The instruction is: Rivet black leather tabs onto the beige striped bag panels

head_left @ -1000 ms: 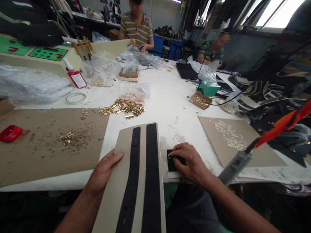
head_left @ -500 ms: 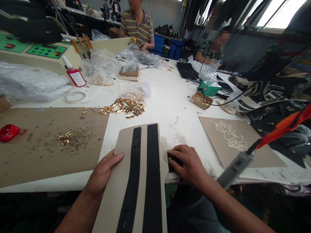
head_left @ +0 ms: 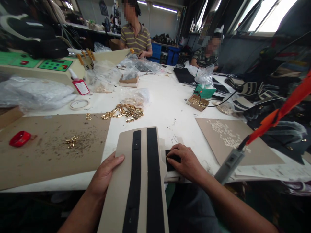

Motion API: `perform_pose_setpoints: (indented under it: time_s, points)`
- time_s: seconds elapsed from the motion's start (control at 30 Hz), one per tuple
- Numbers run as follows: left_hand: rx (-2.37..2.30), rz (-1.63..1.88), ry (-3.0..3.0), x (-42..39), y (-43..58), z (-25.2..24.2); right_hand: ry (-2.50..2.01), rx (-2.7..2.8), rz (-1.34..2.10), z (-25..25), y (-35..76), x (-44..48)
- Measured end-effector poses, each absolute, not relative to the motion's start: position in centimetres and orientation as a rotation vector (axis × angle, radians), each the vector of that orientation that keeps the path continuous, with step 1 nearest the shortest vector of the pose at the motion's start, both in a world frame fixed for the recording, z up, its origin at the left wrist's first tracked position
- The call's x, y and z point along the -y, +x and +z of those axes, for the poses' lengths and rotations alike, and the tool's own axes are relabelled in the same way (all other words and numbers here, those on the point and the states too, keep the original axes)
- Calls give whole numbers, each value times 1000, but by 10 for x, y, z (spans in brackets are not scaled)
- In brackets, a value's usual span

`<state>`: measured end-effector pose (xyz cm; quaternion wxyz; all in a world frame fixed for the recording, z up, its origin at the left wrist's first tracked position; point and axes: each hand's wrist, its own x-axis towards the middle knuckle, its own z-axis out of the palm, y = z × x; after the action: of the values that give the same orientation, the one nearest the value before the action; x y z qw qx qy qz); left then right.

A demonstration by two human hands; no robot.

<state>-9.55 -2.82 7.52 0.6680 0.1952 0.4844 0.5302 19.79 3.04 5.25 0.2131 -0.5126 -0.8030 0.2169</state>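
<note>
My left hand [head_left: 105,173] is closed on a flat beige bag panel [head_left: 143,181] with two black strips, its thumb lying on the panel's left edge. The panel leans from the table edge toward me. Just right of the panel, my right hand [head_left: 188,161] rests at the table edge with thumb and fingertips together. They pinch a small gold metal fitting [head_left: 167,157] over a black flat piece [head_left: 169,166], which the hand partly covers. The fitting's exact kind is too small to make out.
Gold buckles [head_left: 132,112] lie heaped ahead. On the left, a brown board [head_left: 51,161] bears gold rings and a red tape roll [head_left: 19,138]. A grey tool [head_left: 229,165] with an orange-wrapped cord hangs at right, near a board [head_left: 262,155] with small pale pieces. Two people sit opposite.
The view has tilted up and shifted slightly left. My right fingertips have shifted a little on the black piece, showing more of it. My left hand keeps its hold on the panel.
</note>
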Motion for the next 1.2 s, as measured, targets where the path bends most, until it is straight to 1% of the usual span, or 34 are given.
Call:
perform_pose_setpoints:
  time_s: [0.1,0.2,0.27,0.37,0.43,0.53,0.7,0.83,0.93,1.07,1.2]
  points:
    - [-1095,1208,443,44,-93,81,-1370,2125,682,59,204,-23]
    - [-1111,1206,476,64,-84,93,-1326,1870,792,74,209,-5]
    - [-1104,1184,505,78,-73,102,-1269,1673,1030,88,208,12]
    - [-1081,1152,549,97,-51,114,-1030,1390,1501,105,201,38]
    - [-1083,1141,569,106,-37,119,-932,1186,1749,110,194,53]
    - [-1112,1088,583,112,-19,120,-1002,993,1896,107,192,68]
    - [-1242,896,837,107,-4,100,-1117,1192,1834,78,206,90]
    - [-1331,806,1074,96,4,80,-1202,1273,1683,58,213,102]
    - [-1424,786,1139,79,13,79,-1339,1346,1489,61,214,91]
    - [-1497,808,1223,41,19,89,-1521,1493,1254,77,218,50]
    - [-1521,816,1340,3,20,89,-1663,1655,1008,80,217,12]
